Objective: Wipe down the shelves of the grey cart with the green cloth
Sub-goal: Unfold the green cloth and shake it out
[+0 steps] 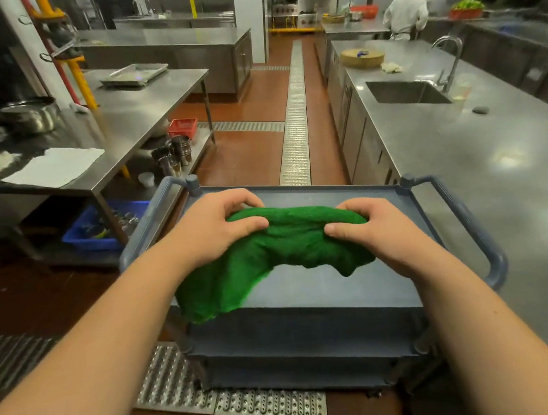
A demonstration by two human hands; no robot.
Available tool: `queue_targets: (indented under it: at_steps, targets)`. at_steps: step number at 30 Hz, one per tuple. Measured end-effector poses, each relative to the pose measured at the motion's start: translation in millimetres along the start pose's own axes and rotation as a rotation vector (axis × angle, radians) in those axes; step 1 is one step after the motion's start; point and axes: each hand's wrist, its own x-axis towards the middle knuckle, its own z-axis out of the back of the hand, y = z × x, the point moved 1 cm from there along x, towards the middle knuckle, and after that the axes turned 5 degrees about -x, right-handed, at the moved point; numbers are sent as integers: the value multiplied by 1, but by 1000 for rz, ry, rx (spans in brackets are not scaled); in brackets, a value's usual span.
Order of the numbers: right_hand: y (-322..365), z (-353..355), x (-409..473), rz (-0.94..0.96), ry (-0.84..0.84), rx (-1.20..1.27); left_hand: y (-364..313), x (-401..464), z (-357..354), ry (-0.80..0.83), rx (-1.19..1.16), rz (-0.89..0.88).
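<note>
The grey cart (pixel 338 289) stands right in front of me, its top shelf bare and lower shelves visible below the near edge. A green cloth (pixel 284 244) is bunched above the top shelf, its left end drooping over the cart's near left corner. My left hand (pixel 213 228) grips the cloth's left part with curled fingers. My right hand (pixel 372 229) grips the right end, thumb on top. Both forearms reach in from the bottom of the view.
A steel counter (pixel 487 160) with a sink (pixel 406 91) runs along the right of the cart. A steel table (pixel 124 122) with pots and cloths stands left, a blue crate (pixel 96 229) beneath it. A floor drain grate (pixel 294 129) runs ahead. A person (pixel 407 11) works far back.
</note>
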Motion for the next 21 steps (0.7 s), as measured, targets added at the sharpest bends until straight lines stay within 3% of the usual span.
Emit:
queue_targets:
  at_steps: [4, 9, 14, 16, 19, 21]
  targets:
    - [3, -19, 5, -95, 54, 325, 15, -4, 4, -75, 66, 28]
    - [18, -44, 19, -164, 148, 549, 44, -15, 19, -91, 112, 93]
    - [47, -95, 37, -185, 222, 716, 78, -47, 36, -345, 224, 161]
    - [61, -130, 45, -228, 194, 722, 77, -73, 37, -442, 136, 112]
    - [78, -192, 53, -366, 101, 735, 76, -122, 42, -393, -168, 75]
    - [88, -233, 55, -474, 59, 795, 84, -151, 56, -271, -155, 113]
